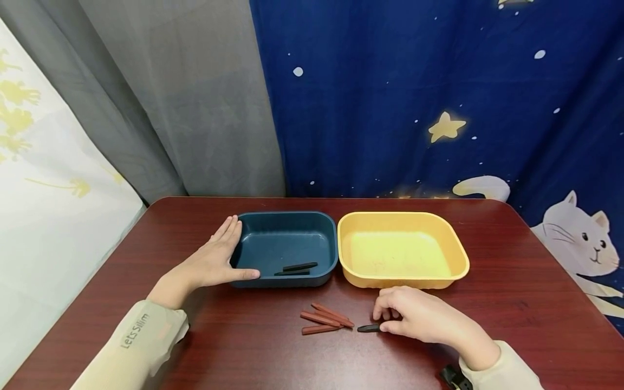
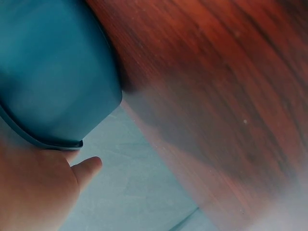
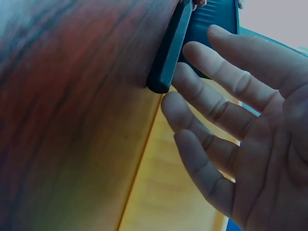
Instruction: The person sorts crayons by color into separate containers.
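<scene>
My left hand rests on the left end of a dark blue bin, its fingers straight along the side and its thumb over the front rim. Two black crayons lie inside that bin near the front. On the table, my right hand is beside another black crayon. The right wrist view shows that crayon on the table, with the loosely bent fingers next to it and not closed round it. Just left of it lies a small pile of reddish-brown crayons.
A yellow bin stands against the blue bin's right side, behind my right hand. Both bins are on a dark red wooden table. Grey and blue curtains hang behind its far edge. A black strap shows at the right wrist.
</scene>
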